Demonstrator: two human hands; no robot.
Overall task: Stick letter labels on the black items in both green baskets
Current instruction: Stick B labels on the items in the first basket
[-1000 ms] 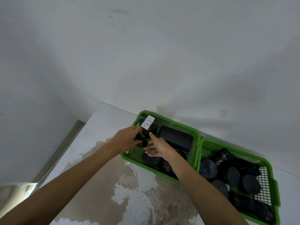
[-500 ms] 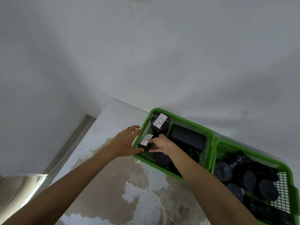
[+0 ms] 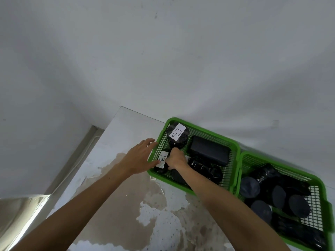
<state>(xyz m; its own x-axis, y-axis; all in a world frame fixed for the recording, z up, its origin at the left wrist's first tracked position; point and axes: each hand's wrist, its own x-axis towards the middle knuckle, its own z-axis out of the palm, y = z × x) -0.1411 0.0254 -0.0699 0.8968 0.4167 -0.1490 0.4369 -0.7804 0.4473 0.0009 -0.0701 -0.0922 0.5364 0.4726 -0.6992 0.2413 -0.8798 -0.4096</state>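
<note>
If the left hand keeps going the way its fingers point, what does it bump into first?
Probably the near-left wall of the left green basket. The left hand has its fingertips right at that rim already, pointing toward the labelled black item beyond, though depth is hard to judge.

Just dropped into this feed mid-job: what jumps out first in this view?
Two bright green plastic mesh baskets sit side by side against the white wall: the left basket and the right basket, both full of black items. In the left one, a white paper label with a handwritten letter lies on a round black item at the far corner. Both hands meet at a second white label near the basket's left wall, the left hand outside, the right hand inside.
</note>
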